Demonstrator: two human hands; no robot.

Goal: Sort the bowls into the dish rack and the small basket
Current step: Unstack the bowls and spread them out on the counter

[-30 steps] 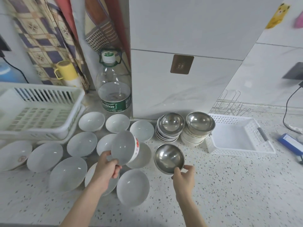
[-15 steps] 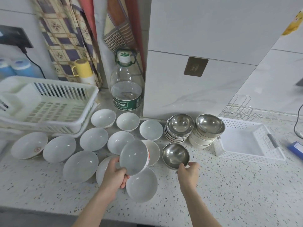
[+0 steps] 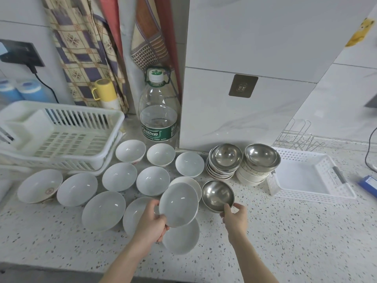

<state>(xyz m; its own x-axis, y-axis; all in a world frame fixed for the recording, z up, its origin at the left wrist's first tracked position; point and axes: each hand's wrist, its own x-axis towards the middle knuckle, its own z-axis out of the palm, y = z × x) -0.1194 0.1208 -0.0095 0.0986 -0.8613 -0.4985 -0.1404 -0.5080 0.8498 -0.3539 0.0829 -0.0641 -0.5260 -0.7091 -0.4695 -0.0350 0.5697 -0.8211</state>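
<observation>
left hand grips the white bowl, now tipped flatter and lower than before; right hand still pinches the steel bowl

We see the dish rack cut off by the left edge. The lifted white bowl hides most of a bowl beneath it, and our left hand covers part of another bowl's rim. The blue box runs off the right edge.
</observation>
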